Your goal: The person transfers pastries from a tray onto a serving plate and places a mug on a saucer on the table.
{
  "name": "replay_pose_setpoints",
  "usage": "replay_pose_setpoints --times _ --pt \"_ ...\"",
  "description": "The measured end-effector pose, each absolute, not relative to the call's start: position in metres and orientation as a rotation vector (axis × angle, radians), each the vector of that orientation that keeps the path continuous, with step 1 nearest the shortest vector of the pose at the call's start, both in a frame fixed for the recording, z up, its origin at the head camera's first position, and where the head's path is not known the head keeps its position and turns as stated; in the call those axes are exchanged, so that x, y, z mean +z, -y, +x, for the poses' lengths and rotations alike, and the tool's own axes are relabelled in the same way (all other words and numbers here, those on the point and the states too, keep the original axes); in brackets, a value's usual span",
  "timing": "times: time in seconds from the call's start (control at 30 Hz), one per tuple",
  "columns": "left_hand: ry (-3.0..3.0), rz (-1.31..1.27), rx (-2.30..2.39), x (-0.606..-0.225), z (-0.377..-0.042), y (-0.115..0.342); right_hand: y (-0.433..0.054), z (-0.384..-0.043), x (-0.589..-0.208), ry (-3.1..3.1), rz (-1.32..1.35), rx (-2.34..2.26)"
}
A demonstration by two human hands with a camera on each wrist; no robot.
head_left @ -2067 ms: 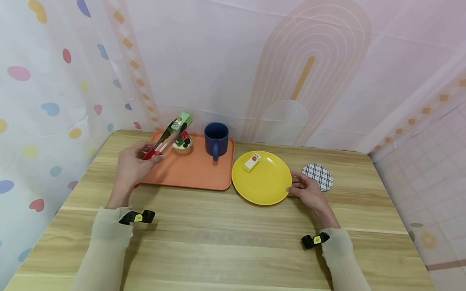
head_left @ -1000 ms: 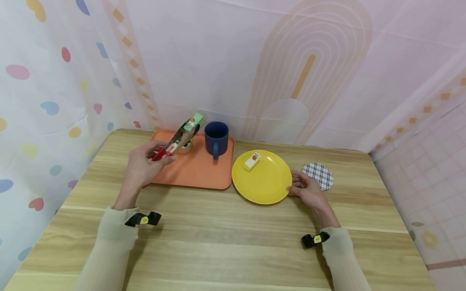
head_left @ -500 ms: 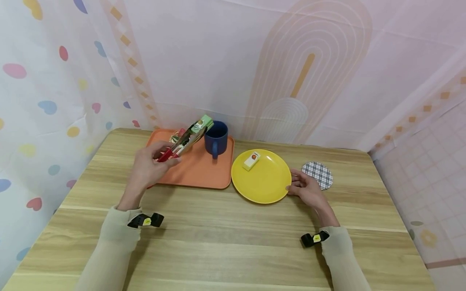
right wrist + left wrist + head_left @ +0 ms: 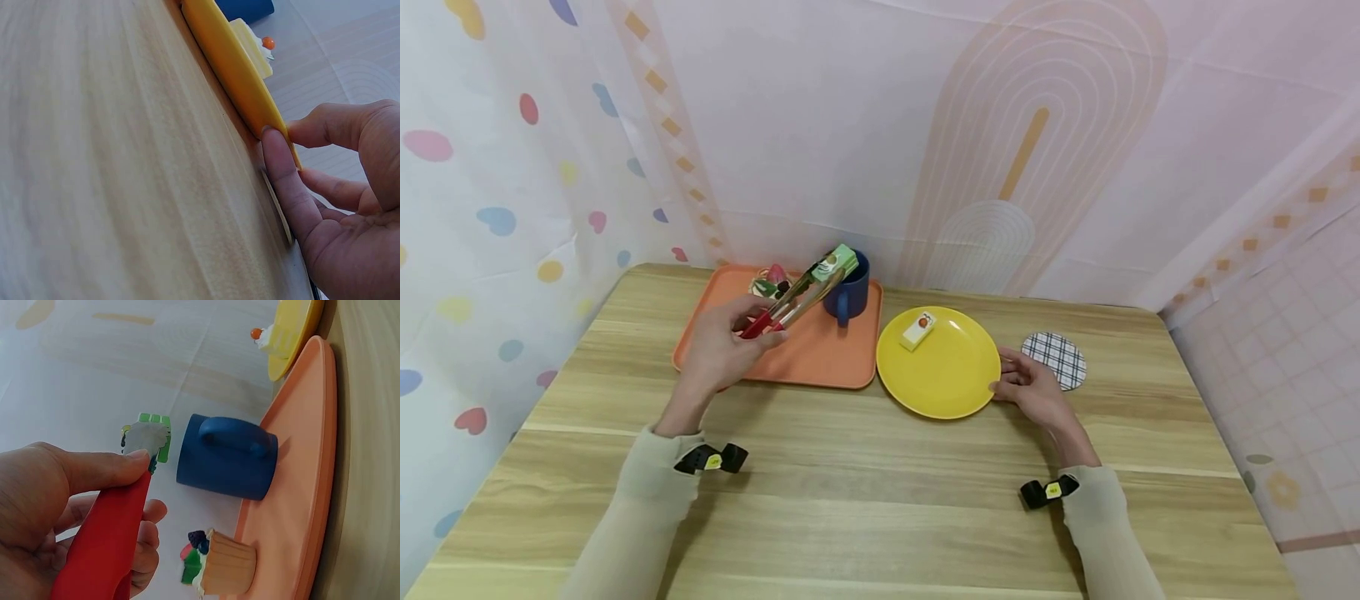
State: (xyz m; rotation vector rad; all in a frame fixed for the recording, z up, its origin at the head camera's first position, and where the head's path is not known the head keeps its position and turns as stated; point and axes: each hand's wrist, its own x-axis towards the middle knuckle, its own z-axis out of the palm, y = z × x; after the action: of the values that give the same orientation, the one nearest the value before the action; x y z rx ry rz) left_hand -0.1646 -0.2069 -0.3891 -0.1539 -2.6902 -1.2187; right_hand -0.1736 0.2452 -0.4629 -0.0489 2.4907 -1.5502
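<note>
Pale green, a small block of toy cake [image 4: 836, 263] sits between the tips of a pair of red-handled tongs [image 4: 103, 544], held up in the air at the mug's height. The left hand [image 4: 718, 346] grips the tongs, thumb pressing one handle and fingers curled along the other, so the arms are squeezed only as far as the cake's width allows. In the head view the cake overlaps the rim of the blue mug [image 4: 857, 302]; the left wrist view shows a small gap between the two, so they are apart. Carrying it well probably calls for steady, even pressure, since the cake's smooth-looking sides could slide if the squeeze eases, and for enough lift to pass the rim without a knock.

The mug stands upright on an orange tray [image 4: 820, 362], with a fruit-topped tart [image 4: 772, 283] to its left, partly behind the tongs. Beside the tray lies a yellow plate [image 4: 943, 375] bearing a pale yellow cake slice [image 4: 918, 331] near its far edge. The right hand [image 4: 1033, 387] pinches the plate's rim between thumb and fingers; a light hold like this should stop it skidding without tipping it. Past that hand, a checked coaster [image 4: 1058, 360] rests on the wooden table [image 4: 880, 500].
</note>
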Motion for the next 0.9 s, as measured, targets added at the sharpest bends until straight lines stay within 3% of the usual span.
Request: replay_pose_setpoints --times 0.9 --pt "2.764 -0.228 -1.267 -0.398 -0.164 0.179 -0.244 -0.176 -0.464 -2.456 -0.013 -1.585"
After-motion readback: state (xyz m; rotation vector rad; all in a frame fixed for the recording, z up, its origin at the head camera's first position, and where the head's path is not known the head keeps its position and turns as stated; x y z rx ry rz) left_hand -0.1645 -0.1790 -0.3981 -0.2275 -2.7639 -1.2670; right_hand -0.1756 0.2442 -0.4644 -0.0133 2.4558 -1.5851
